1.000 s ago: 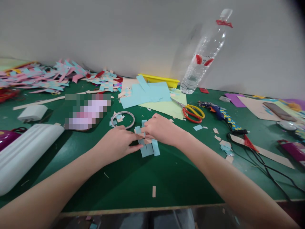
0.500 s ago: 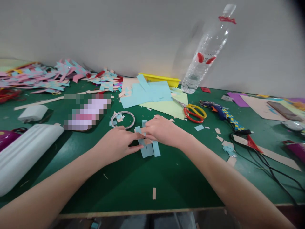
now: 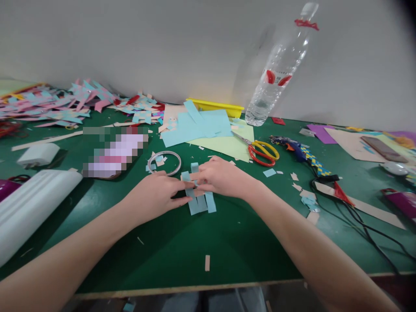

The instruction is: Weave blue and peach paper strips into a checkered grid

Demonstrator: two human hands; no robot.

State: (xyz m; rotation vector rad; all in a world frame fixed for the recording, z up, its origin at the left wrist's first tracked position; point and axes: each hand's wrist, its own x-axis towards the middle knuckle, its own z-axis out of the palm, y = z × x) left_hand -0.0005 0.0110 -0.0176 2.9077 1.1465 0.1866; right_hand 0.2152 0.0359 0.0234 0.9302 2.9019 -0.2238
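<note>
The fingers [image 3: 180, 185] of the left hand [image 3: 152, 195] are narrowly spaced: the index finger and thumb touch the left edge of the woven paper piece [image 3: 199, 204]. Whether they pinch it cannot be told. The fingers of the right hand [image 3: 225, 177] are bunched close together over the upper right part of the same piece; their grip is hidden beneath the hand.

The woven paper piece, made of pale blue and peach strips, lies on the green counter [image 3: 162, 260], between the two hands. The blue strip ends project toward the front edge.

A narrow, light-coloured ring [image 3: 180, 162] lies just beyond the left hand, with paper scraps inside it. A loose peach strip [image 3: 207, 263] lies near the front edge.

Scissors [image 3: 261, 152] with one red and one yellow handle lie beyond the right hand, blades toward the pale blue paper [image 3: 211, 125]. Behind this paper is a yellow tray [image 3: 221, 107]; a clear plastic bottle [image 3: 276, 80] with a red neck band stands to its right. A smartphone [image 3: 115, 156] lies left of the ring.
</note>
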